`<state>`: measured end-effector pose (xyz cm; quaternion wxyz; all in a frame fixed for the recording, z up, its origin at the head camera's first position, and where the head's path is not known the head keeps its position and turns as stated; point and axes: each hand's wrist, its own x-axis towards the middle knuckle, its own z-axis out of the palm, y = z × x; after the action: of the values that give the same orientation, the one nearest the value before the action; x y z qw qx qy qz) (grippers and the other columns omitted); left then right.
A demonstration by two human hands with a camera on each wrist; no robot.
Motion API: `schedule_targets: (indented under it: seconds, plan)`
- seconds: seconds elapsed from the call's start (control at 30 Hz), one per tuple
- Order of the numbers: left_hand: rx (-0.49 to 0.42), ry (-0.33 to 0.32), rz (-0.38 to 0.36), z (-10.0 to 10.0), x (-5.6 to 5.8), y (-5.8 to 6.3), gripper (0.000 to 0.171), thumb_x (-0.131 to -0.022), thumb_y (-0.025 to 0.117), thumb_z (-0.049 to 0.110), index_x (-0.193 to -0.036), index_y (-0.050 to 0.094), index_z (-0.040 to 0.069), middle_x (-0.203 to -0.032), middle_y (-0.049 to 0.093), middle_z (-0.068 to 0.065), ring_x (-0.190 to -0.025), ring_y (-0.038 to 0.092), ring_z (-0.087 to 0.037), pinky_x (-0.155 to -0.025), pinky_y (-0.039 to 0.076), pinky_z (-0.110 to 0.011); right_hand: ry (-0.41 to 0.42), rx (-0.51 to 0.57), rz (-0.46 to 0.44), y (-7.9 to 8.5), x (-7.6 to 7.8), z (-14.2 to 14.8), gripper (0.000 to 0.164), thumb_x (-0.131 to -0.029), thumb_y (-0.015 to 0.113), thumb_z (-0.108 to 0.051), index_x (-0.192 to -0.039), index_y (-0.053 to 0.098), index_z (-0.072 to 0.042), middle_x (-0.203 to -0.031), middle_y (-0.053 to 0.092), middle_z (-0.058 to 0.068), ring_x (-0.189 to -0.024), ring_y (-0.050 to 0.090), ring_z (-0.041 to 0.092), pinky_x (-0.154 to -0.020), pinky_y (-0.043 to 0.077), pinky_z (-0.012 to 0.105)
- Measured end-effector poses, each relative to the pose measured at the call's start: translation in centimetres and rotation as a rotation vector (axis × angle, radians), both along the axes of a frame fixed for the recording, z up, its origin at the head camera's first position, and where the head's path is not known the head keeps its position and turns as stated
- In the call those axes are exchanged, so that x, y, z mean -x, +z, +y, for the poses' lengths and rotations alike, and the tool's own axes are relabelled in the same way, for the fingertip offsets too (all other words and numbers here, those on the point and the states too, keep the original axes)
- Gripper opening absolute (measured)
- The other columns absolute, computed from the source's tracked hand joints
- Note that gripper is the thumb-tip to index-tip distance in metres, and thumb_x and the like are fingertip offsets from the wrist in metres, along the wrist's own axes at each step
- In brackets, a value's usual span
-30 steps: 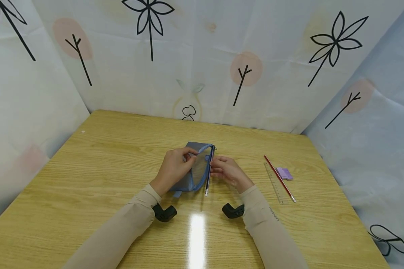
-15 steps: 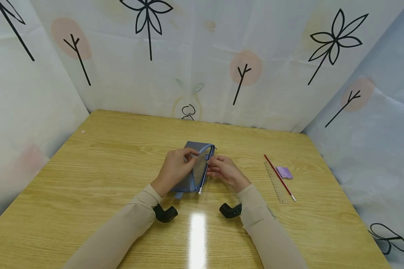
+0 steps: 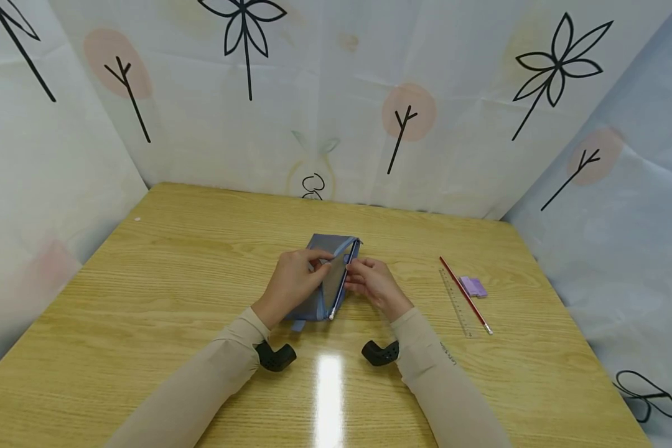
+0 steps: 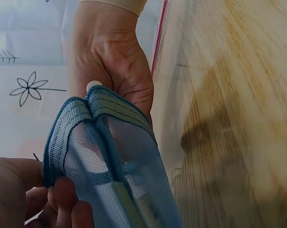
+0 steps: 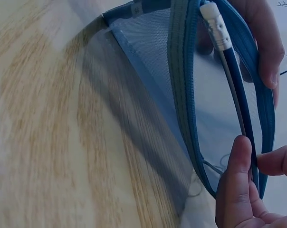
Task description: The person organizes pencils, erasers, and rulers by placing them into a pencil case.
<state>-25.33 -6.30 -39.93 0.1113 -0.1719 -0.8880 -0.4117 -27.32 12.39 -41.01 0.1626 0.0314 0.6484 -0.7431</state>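
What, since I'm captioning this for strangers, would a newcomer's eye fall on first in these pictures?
Probably the open pouch near the head view's centre, its edge pinched by the left grip while the right grip pinches a dark pencil at the opening. Next might come the red pencil, ruler and purple block on the table to the right. Bold black flowers also stand out on the pale backdrop behind.

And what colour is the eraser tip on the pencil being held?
White; the eraser tip shows best in the right wrist view.
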Motion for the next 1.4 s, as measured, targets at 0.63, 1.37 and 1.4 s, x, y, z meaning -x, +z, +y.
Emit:
schedule_targets:
  seconds: [0.63, 1.37, 1.4]
  plan:
    - [0.011, -0.017, 0.010, 0.2, -0.3, 0.1, 0.022, -0.094, 0.064, 0.016, -0.112, 0.076, 0.011, -0.075, 0.067, 0.004, -0.046, 0.050, -0.007, -0.044, 0.042, -0.023, -0.066, -0.015, 0.016, -0.4, -0.4, -1.0, 0.022, -0.098, 0.050, -0.001, -0.117, 0.051, 0.012, -0.080, 0.058, 0.004, -0.068, 0.062, 0.011, -0.064, 0.056, 0.021]
    - [-0.024, -0.022, -0.020, 0.3, -0.3, -0.2, 0.022, -0.096, 0.063, 0.018, -0.113, 0.076, 0.012, -0.074, 0.067, 0.003, -0.044, 0.054, -0.005, -0.041, 0.044, -0.026, 0.025, -0.065, 0.009, -1.0, -0.7, -1.4, 0.037, -0.102, 0.050, -0.009, -0.132, 0.050, 0.013, -0.089, 0.062, 0.007, -0.072, 0.065, 0.010, -0.071, 0.058, 0.026]
    - [-0.025, -0.022, -0.022, 0.3, -0.3, -0.2, 0.022, -0.096, 0.063, 0.019, -0.113, 0.076, 0.012, -0.074, 0.067, 0.003, -0.044, 0.055, -0.005, -0.041, 0.044, -0.026, 0.027, -0.066, 0.010, -1.0, -0.8, -1.4, 0.036, -0.102, 0.050, -0.008, -0.131, 0.050, 0.013, -0.089, 0.062, 0.007, -0.072, 0.065, 0.010, -0.071, 0.058, 0.026]
